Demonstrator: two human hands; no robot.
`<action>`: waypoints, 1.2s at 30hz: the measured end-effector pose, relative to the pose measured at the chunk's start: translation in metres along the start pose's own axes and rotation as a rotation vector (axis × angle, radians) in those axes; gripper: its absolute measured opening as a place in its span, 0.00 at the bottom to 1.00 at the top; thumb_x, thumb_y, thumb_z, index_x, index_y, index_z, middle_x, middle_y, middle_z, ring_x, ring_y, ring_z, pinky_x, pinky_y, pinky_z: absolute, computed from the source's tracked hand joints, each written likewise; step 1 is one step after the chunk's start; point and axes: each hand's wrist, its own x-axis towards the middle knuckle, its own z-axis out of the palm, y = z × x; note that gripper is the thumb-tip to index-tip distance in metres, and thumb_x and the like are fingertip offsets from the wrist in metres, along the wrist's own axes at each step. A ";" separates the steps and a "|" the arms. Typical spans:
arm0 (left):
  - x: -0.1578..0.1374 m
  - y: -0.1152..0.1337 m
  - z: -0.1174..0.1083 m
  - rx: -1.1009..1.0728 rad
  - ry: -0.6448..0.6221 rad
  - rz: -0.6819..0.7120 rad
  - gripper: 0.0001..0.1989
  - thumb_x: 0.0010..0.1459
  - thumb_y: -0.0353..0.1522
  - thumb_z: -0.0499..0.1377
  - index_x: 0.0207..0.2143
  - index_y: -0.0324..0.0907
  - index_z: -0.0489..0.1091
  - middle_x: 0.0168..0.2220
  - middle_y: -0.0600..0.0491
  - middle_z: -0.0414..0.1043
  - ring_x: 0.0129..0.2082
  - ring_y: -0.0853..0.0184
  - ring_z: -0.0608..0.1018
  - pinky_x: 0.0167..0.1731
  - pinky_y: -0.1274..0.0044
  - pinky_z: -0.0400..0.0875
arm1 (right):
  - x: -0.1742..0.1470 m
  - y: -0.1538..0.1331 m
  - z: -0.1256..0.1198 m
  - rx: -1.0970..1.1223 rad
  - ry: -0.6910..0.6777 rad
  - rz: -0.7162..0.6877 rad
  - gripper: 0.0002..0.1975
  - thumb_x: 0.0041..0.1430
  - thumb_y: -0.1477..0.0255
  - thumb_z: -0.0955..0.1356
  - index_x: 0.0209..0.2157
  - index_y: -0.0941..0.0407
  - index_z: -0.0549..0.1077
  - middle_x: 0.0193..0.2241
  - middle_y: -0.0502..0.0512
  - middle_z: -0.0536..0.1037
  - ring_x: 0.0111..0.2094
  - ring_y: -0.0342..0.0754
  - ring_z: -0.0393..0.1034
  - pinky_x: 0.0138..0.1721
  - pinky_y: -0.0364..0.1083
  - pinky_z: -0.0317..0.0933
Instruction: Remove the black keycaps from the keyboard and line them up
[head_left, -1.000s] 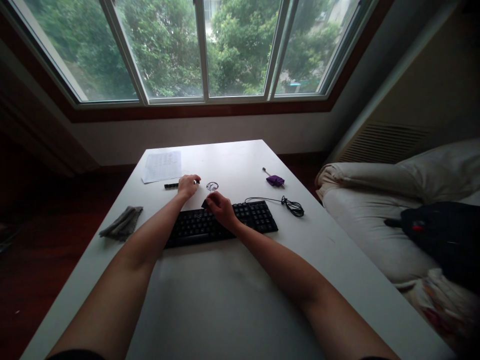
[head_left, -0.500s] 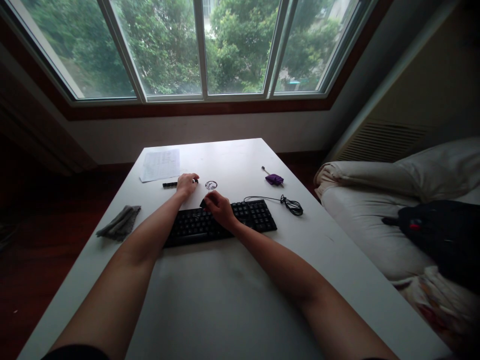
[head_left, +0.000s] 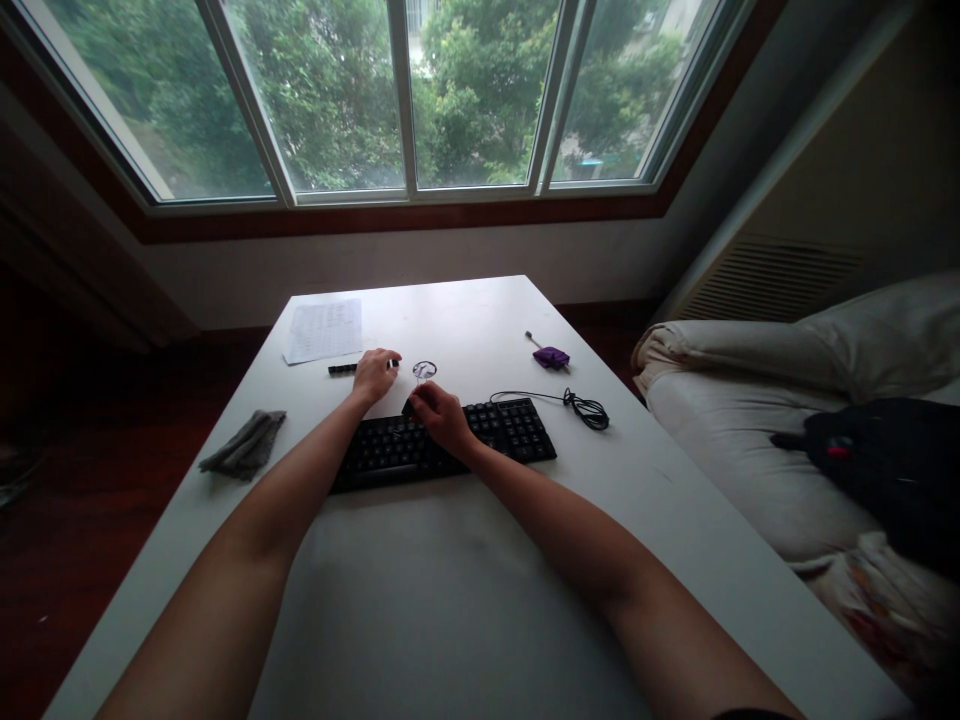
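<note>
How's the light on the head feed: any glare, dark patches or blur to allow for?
Head view throughout: daylight from the window puts glare on the far end of the white table; its near end is dim, the floor at left darker; the sofa looks stretched rightward; the small dark piece at the right hand is too soft to identify.

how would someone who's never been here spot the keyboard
Find the white table in front of the wide window. The keyboard lies across the table, partly covered by the right hand. It is the long black slab full of keys, wider than its neighbours, with a bundled black cable off to its right.
</note>
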 end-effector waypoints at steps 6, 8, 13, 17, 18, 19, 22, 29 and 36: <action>-0.026 0.011 -0.012 -0.062 -0.078 0.021 0.13 0.57 0.33 0.60 0.45 0.46 0.76 0.49 0.49 0.74 0.50 0.56 0.72 0.57 0.64 0.64 | 0.002 0.002 0.001 -0.001 0.012 0.010 0.12 0.62 0.60 0.65 0.35 0.54 0.70 0.25 0.48 0.74 0.25 0.44 0.71 0.29 0.43 0.66; -0.036 0.016 -0.020 -0.084 -0.109 0.011 0.13 0.57 0.34 0.60 0.45 0.47 0.76 0.49 0.50 0.74 0.52 0.57 0.72 0.57 0.64 0.64 | 0.004 0.002 -0.001 0.013 0.014 0.010 0.12 0.62 0.59 0.65 0.36 0.54 0.70 0.27 0.49 0.75 0.25 0.44 0.72 0.29 0.43 0.66; -0.067 0.030 -0.041 -0.232 -0.287 0.044 0.14 0.59 0.38 0.58 0.45 0.46 0.76 0.45 0.51 0.77 0.43 0.61 0.77 0.49 0.69 0.70 | 0.015 0.004 -0.011 0.122 0.004 0.003 0.13 0.60 0.58 0.66 0.35 0.55 0.70 0.27 0.50 0.75 0.26 0.45 0.73 0.29 0.43 0.67; -0.089 0.040 -0.050 -0.368 -0.364 0.125 0.15 0.62 0.40 0.55 0.46 0.47 0.76 0.46 0.53 0.78 0.43 0.63 0.78 0.47 0.72 0.71 | 0.023 0.005 -0.016 0.222 -0.019 0.054 0.16 0.57 0.55 0.68 0.36 0.55 0.69 0.25 0.49 0.75 0.24 0.44 0.72 0.28 0.44 0.68; -0.092 0.041 -0.051 -0.358 -0.357 0.134 0.14 0.62 0.39 0.55 0.46 0.47 0.76 0.46 0.53 0.78 0.44 0.63 0.78 0.48 0.72 0.71 | 0.025 0.006 -0.016 0.231 -0.009 0.066 0.17 0.56 0.55 0.68 0.37 0.55 0.69 0.25 0.49 0.75 0.23 0.44 0.71 0.27 0.43 0.68; -0.094 0.042 -0.051 -0.341 -0.351 0.142 0.14 0.62 0.39 0.56 0.46 0.47 0.76 0.46 0.53 0.78 0.43 0.63 0.78 0.48 0.72 0.71 | 0.026 0.006 -0.017 0.231 0.005 0.073 0.18 0.56 0.54 0.68 0.37 0.55 0.69 0.24 0.48 0.74 0.22 0.43 0.71 0.26 0.43 0.67; -0.096 0.044 -0.049 -0.278 -0.327 0.169 0.13 0.62 0.38 0.56 0.45 0.47 0.77 0.44 0.52 0.78 0.43 0.62 0.78 0.48 0.71 0.71 | 0.030 0.008 -0.020 0.194 0.038 0.075 0.18 0.56 0.54 0.68 0.37 0.55 0.70 0.22 0.48 0.74 0.21 0.43 0.71 0.23 0.41 0.65; -0.100 0.048 -0.057 -0.322 -0.355 0.242 0.14 0.61 0.39 0.57 0.47 0.47 0.76 0.45 0.51 0.77 0.44 0.62 0.77 0.48 0.71 0.71 | 0.033 0.005 -0.034 0.046 0.061 0.053 0.19 0.58 0.54 0.67 0.38 0.55 0.76 0.23 0.50 0.75 0.23 0.43 0.71 0.22 0.40 0.66; -0.101 0.051 -0.066 -0.338 -0.390 0.283 0.17 0.59 0.41 0.60 0.49 0.49 0.75 0.47 0.50 0.76 0.45 0.61 0.77 0.50 0.70 0.70 | 0.031 0.010 -0.034 -0.059 0.009 -0.006 0.19 0.58 0.54 0.67 0.39 0.55 0.78 0.26 0.50 0.77 0.22 0.42 0.72 0.25 0.41 0.67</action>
